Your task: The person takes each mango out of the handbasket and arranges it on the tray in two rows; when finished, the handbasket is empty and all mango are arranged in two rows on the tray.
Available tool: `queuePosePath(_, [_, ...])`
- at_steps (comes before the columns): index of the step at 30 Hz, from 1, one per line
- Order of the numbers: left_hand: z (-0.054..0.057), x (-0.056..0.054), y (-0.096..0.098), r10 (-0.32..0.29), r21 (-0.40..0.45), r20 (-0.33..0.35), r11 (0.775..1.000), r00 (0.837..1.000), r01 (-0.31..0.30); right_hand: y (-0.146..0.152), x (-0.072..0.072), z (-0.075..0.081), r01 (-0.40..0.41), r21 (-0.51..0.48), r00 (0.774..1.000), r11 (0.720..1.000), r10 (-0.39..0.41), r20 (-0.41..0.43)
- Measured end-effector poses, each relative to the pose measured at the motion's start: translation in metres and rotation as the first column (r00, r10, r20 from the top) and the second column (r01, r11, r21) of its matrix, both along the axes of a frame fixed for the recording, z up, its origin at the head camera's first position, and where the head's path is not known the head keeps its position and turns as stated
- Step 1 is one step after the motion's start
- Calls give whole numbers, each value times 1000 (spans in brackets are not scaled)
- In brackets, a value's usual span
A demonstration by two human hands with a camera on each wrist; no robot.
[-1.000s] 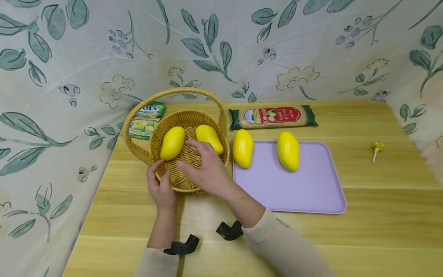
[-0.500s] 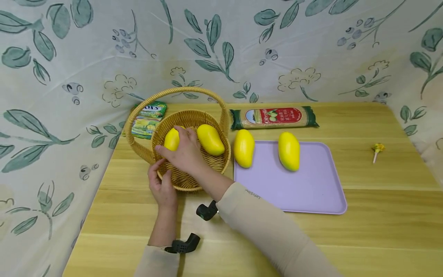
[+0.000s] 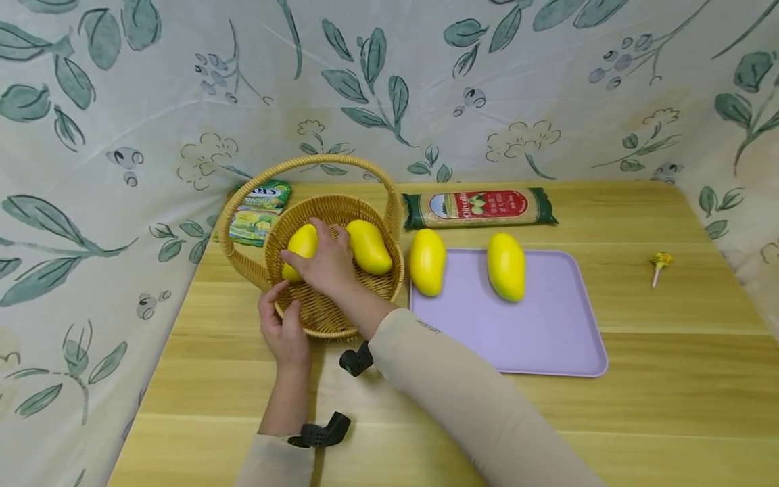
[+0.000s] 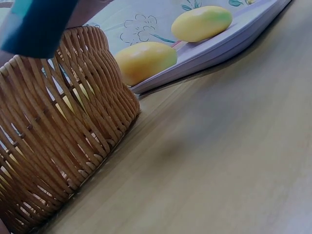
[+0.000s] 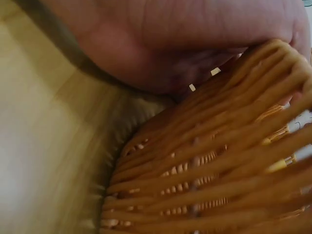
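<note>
The right hand (image 3: 327, 265), the nearer one, has its grip curled half-wide over the glossy yellow oval mango (image 3: 301, 241) at left in the round tan wicker basket (image 3: 321, 315). The mango's long axis runs near to far, leaning right; the left hand (image 3: 287, 338) holds the near-left rim.

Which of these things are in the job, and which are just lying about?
Likely in the job:
wicker basket, left hand at its rim
two basket mangoes, right hand on one
two tray mangoes
purple tray

Apparently lying about:
green packet
red-labelled pack
lollipop
</note>
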State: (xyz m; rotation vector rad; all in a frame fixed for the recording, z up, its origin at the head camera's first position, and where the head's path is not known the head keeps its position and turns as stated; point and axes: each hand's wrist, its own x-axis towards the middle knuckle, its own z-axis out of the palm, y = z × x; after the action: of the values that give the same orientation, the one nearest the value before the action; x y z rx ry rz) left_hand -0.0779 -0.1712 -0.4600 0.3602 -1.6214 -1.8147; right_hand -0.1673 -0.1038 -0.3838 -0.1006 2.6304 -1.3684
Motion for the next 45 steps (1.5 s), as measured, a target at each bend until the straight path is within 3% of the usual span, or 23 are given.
queuePosePath(17, [1, -3, 2, -8, 2, -24, 1000, 1000, 8, -11, -6, -9, 32, 102, 999, 994, -32, 0])
queuePosePath(32, [0, 1, 1, -10, -9, 24, 1000, 1000, 10, -15, -10, -17, -7, 171, 1000, 985, 6, 8])
queuePosePath(40, [2, 2, 3, 6, 3, -5, 1000, 1000, -6, -14, -8, -16, -3, 100, 1000, 995, 2, 14])
queuePosePath(45, [2, 2, 3, 7, 4, -1, 1000, 1000, -7, -11, -5, -8, 41, -40, 999, 998, -40, 35])
